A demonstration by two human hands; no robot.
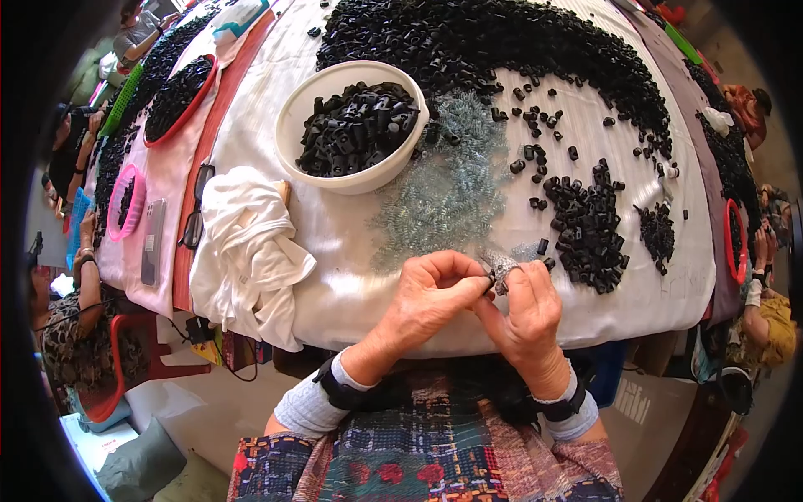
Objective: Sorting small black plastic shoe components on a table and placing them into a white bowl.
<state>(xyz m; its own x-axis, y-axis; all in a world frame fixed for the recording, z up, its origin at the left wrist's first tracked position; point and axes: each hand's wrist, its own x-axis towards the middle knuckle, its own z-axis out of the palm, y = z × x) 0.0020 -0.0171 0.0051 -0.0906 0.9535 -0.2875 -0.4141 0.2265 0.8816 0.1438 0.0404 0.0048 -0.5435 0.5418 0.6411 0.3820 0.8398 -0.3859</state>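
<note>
My left hand (431, 293) and my right hand (527, 318) meet fingertip to fingertip over the near edge of the cloth-covered table. Thumb and forefinger of the left are closed on a small black plastic piece (490, 279). The right hand's fingers are pinched close beside it; what they hold is too small to make out. Just beyond the right fingertips lies a little heap of silvery bits (525, 252). A spread of fine metal springs (443, 197) covers the cloth ahead of the hands. To the right sits a pile of short black plastic pieces (588, 230).
A white bowl (422, 138) full of black pieces stands beyond the left hand, with a crumpled white cloth (247, 243) nearer. A large black heap (502, 42) fills the far side. A smaller dark pile (657, 234) lies far right. Other people work at tables on both sides.
</note>
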